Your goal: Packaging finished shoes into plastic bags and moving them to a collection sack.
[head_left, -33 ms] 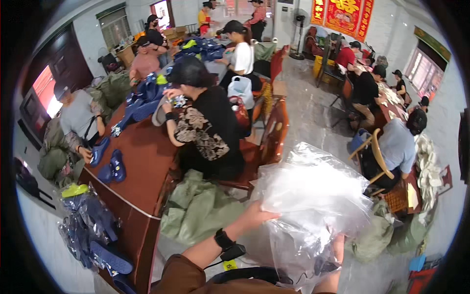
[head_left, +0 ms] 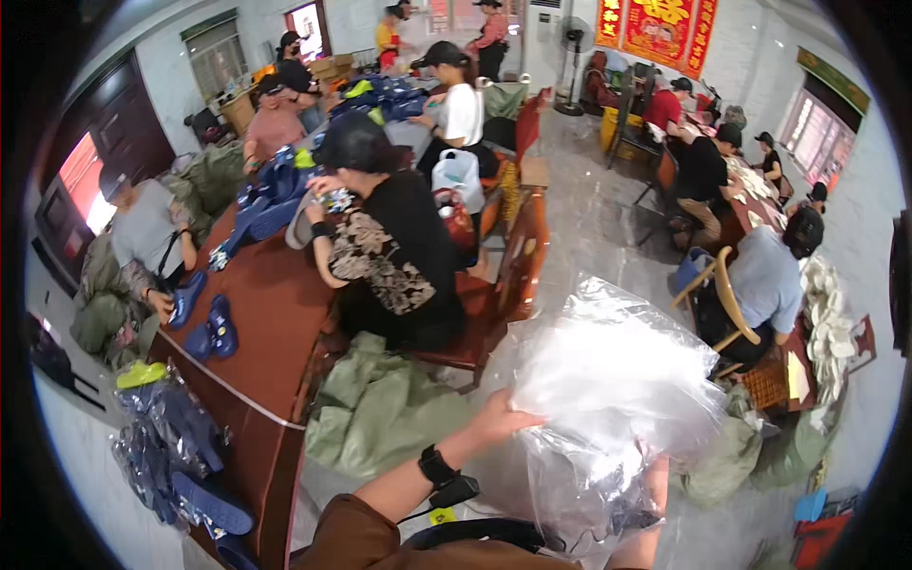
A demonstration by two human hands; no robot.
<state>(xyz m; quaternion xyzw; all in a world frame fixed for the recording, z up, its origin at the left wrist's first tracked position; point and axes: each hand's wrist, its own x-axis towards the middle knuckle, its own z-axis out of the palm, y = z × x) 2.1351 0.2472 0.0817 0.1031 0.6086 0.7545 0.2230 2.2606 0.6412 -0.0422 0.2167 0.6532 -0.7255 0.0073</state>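
Note:
A stack of clear plastic bags (head_left: 608,380), bright with glare, is held up in front of me at the lower centre right. My left hand (head_left: 498,419) pinches its left edge, thumb on top; a black band circles that wrist. My right hand (head_left: 655,483) grips the lower right side of the bags, its fingers mostly hidden behind the wrinkled film. Below the sheets, a thin loose flap of plastic hangs toward my lap.
At left, a red-brown table (head_left: 266,313) bears navy clogs (head_left: 220,326) and bagged shoes (head_left: 171,418). A person in black (head_left: 399,237) sits there. Green sacks (head_left: 375,404) lie on the floor beside a wooden chair (head_left: 518,256). Other people work at right around a second table.
The surroundings have shifted slightly left in view as my head turned a little. Both hands keep their hold on the plastic bags.

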